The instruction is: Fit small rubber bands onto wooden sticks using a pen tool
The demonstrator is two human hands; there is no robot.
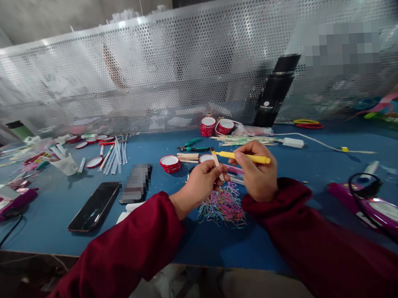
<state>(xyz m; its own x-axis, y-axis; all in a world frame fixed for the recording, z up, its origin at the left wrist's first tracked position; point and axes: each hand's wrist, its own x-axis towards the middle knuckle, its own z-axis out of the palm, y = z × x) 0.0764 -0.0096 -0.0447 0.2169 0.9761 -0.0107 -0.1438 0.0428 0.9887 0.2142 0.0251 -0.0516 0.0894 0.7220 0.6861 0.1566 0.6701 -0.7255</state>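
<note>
My left hand (203,181) pinches a flat wooden craft stick (216,159) upright between thumb and fingers. The stick's upper end is coloured yellow, with a dark tip. My right hand (259,177) grips a yellow marker pen (257,158), its point touching or almost touching the coloured end. Below both hands lies a tangled heap of multicoloured rubber bands (224,206). A small stack of craft sticks (188,157) lies just beyond my left hand, beside a red, drum-like round piece with a white top (170,164). Pink and white pens (234,170) are partly hidden between my hands.
Green-handled pliers (194,146) lie behind the hands, with a bundle of thin sticks (245,140) and a black bottle (276,91). Two phones (94,207) and a white cup (65,165) stand left. A purple device (385,210) is at right. A perforated metal panel (194,64) backs the table.
</note>
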